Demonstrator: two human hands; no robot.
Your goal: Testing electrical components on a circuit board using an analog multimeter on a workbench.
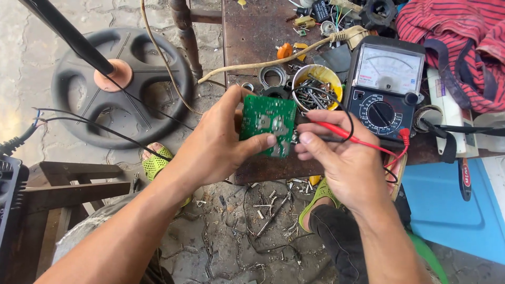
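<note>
1. A black round fan base with a dark pole rising from it is seen on the paved ground at the far left.
2. A green circuit board is gripped by the left hand, thumb pressed on its face and fingers curled behind; it is held above the near edge of the rusty brown table.
3. A red probe and a black one beside it are pinched in the closed right hand, their tips set against the board's right edge.
4. A yellow bowl of screws is placed on the table just behind the board.
5. A black analog multimeter is set to the right, joined to the probes by red and black leads.
6. A red striped cloth is laid at the far right.
</note>
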